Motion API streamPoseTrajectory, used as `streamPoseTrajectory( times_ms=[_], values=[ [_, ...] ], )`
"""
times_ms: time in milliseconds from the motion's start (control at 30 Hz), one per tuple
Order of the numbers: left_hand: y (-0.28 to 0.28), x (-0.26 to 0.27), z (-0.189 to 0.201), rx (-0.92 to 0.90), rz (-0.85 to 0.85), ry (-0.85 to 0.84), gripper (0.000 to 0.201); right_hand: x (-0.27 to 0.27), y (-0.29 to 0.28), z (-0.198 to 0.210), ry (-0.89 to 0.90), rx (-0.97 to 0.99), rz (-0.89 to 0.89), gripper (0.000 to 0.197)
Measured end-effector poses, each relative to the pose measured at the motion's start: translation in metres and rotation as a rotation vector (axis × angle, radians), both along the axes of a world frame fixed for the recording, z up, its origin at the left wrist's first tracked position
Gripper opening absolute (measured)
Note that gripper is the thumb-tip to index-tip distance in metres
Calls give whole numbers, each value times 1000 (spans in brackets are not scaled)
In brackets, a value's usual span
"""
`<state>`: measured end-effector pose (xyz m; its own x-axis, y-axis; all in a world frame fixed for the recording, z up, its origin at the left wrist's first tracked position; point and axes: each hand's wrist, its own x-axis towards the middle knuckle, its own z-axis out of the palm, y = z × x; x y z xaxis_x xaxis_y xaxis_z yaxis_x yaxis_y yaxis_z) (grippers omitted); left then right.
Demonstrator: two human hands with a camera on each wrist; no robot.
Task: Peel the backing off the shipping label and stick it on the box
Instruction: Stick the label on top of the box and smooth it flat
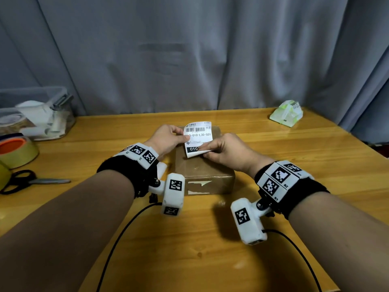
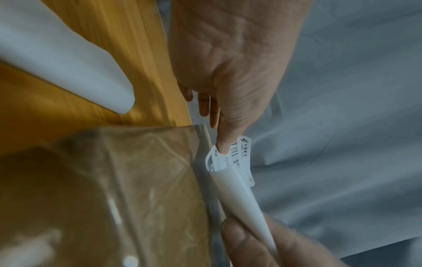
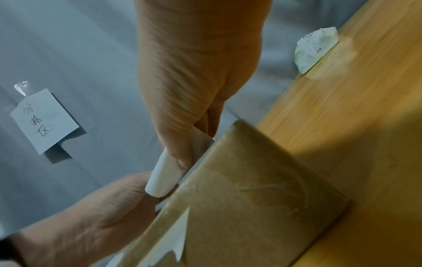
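A brown cardboard box (image 1: 202,171) wrapped in clear tape lies mid-table. Just above its far half I hold a white shipping label (image 1: 197,135), barcode side up. My left hand (image 1: 181,137) pinches the label's left edge between thumb and fingers. My right hand (image 1: 205,152) pinches its lower edge, which curls upward. In the left wrist view the printed label (image 2: 242,157) sits under my left thumb, and a plain white sheet (image 2: 237,196) curls away beneath it towards my right fingers (image 2: 246,243). In the right wrist view that curled sheet (image 3: 164,173) hangs beside the box (image 3: 251,198).
A clear plastic container (image 1: 35,114) and tape rolls (image 1: 16,152) stand at the left, with scissors (image 1: 25,182) in front of them. A green-and-white packet (image 1: 287,112) sits at the back right. A grey curtain (image 1: 189,49) hangs behind, with a handwritten note (image 3: 44,121) on it.
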<state>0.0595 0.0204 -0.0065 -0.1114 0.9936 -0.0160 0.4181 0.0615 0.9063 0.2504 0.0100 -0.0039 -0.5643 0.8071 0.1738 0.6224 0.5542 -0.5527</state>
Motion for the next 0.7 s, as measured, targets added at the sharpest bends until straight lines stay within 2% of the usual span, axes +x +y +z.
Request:
streamPoseTrajectory(
  times_ms=[167,400,700],
  values=[
    [1,3,3,-4,-4,33,6,-2,-1,-4,-9,27,-2,23],
    [11,1,-7,-23,18,138,19,-1,-1,-6,11,69,7,21],
    [27,-7,-30,-25,-10,152,10,-3,1,-6,-29,47,-6,20]
  ],
)
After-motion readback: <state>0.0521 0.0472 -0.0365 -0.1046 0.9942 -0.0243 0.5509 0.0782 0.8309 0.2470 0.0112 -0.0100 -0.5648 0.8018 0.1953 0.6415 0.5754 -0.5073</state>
